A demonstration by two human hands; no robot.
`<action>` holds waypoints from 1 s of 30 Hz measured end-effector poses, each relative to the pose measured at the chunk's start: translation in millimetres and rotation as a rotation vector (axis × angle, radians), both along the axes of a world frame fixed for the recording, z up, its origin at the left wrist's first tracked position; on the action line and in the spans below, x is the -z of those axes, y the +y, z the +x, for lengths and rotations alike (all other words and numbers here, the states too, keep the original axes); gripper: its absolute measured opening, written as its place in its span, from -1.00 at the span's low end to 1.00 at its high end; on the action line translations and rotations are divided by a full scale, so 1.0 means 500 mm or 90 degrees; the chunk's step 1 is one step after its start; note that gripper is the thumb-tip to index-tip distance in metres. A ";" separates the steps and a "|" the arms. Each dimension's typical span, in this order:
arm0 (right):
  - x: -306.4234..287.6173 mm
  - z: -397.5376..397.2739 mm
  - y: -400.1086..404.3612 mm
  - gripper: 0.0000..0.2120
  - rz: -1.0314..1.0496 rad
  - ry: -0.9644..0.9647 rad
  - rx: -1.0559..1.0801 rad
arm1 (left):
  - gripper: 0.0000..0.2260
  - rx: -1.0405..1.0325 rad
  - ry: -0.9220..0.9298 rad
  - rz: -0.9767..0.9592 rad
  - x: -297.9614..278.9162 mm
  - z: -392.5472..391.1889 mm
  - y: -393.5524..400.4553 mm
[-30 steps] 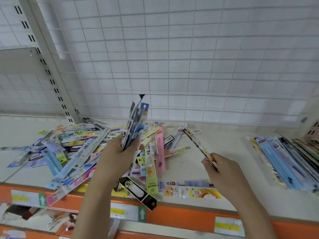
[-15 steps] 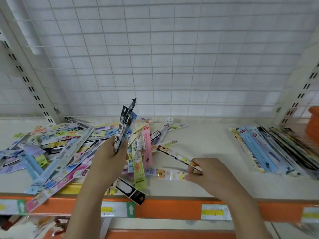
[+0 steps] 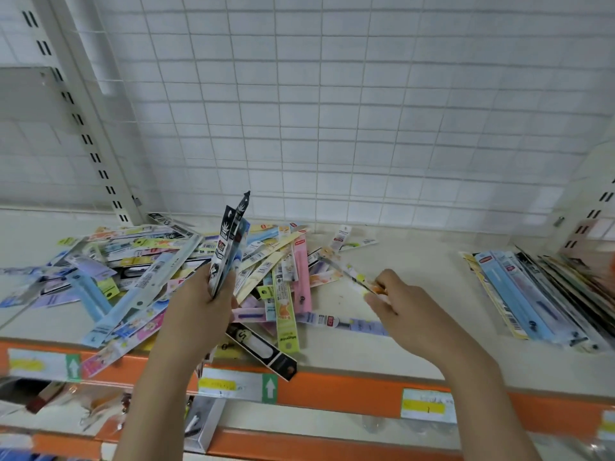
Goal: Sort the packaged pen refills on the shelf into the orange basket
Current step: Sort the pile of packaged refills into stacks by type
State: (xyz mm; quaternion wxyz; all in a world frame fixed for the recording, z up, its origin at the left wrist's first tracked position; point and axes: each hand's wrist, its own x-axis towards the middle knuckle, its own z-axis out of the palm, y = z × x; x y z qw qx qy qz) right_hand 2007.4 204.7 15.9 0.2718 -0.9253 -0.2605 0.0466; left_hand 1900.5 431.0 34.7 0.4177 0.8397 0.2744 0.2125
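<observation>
A loose pile of packaged pen refills (image 3: 139,271) covers the left and middle of the cream shelf (image 3: 412,294). My left hand (image 3: 199,304) is shut on an upright bunch of black and blue refill packs (image 3: 231,241), held above the pile. My right hand (image 3: 399,304) pinches one yellow-patterned refill pack (image 3: 346,271) by its near end; the pack slants up to the left, just over the pile's right edge. A neat stack of sorted refill packs (image 3: 539,294) lies at the shelf's right. The orange basket shows only as a blurred orange patch (image 3: 595,261) at the far right.
White wire grid panel (image 3: 332,111) backs the shelf. Slotted uprights stand at the left (image 3: 90,141) and right (image 3: 595,214). An orange front rail (image 3: 332,390) with price labels edges the shelf; a lower shelf (image 3: 83,407) holds more packs. A black refill pack (image 3: 266,351) overhangs the rail.
My right hand has lifted the yellow-patterned pack off the shelf surface and tilted it up toward the pile. My left hand keeps its bunch in the same place. The camera has swung left.
</observation>
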 end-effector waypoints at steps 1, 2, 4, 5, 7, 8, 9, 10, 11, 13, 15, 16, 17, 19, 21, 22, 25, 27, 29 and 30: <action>0.005 0.000 0.005 -0.69 -0.021 0.011 0.002 | -0.70 -0.007 -0.001 -0.001 0.001 -0.004 0.003; 0.009 -0.001 0.009 -0.61 -0.046 0.018 0.008 | -0.70 -0.016 -0.004 -0.006 0.001 -0.007 0.005; 0.022 0.003 0.014 -0.52 -0.112 0.014 0.019 | -0.68 -0.035 -0.012 -0.008 0.002 -0.012 0.008; 0.027 0.005 0.016 -0.51 -0.136 0.017 0.022 | -0.67 -0.044 -0.015 -0.009 0.003 -0.015 0.011; 0.031 0.012 0.017 -0.54 -0.141 0.045 0.016 | -0.66 -0.048 -0.022 -0.009 0.007 -0.019 0.016; 0.029 0.015 0.018 -0.59 -0.137 0.059 0.007 | -0.66 -0.046 -0.023 -0.007 0.009 -0.022 0.018; 0.026 0.018 0.019 -0.65 -0.143 0.067 -0.004 | -0.68 -0.044 -0.022 -0.007 0.010 -0.024 0.019; 0.021 0.021 0.019 -0.70 -0.155 0.070 -0.014 | -0.69 -0.042 -0.020 -0.008 0.010 -0.027 0.019; 0.017 0.026 0.019 -0.74 -0.169 0.071 -0.021 | -0.69 -0.039 -0.017 -0.013 0.011 -0.030 0.019; 0.011 0.033 0.015 -0.75 -0.186 0.070 -0.032 | -0.68 -0.038 -0.015 -0.027 0.011 -0.035 0.017; 0.012 0.041 0.004 -0.70 -0.185 0.054 -0.039 | -0.66 -0.042 -0.015 -0.027 0.010 -0.041 0.015; 0.013 0.045 -0.004 -0.68 -0.178 0.044 -0.036 | -0.64 -0.046 -0.014 -0.016 0.010 -0.043 0.015; 0.014 0.048 -0.011 -0.68 -0.167 0.035 -0.026 | -0.61 -0.051 -0.014 -0.003 0.009 -0.045 0.014; 0.012 0.054 -0.022 -0.70 -0.122 0.025 0.003 | -0.60 -0.062 -0.012 0.000 0.008 -0.046 0.014; 0.005 0.055 -0.022 -0.76 -0.060 0.021 0.019 | -0.60 -0.075 -0.013 -0.026 0.009 -0.044 0.014; 0.002 0.054 -0.018 -0.79 -0.037 0.019 0.017 | -0.60 -0.081 -0.018 -0.045 0.010 -0.043 0.014; -0.006 0.051 0.012 -0.78 -0.014 0.004 -0.009 | -0.61 -0.100 -0.034 -0.073 0.008 -0.040 0.014; -0.006 0.052 0.037 -0.69 0.000 -0.012 -0.009 | -0.61 -0.108 -0.036 -0.068 0.005 -0.040 0.014; -0.006 0.057 0.063 -0.62 0.006 -0.028 -0.004 | -0.61 -0.117 -0.038 -0.061 0.002 -0.043 0.016; -0.007 0.061 0.076 -0.63 0.009 -0.031 -0.001 | -0.62 -0.122 -0.038 -0.056 0.002 -0.045 0.020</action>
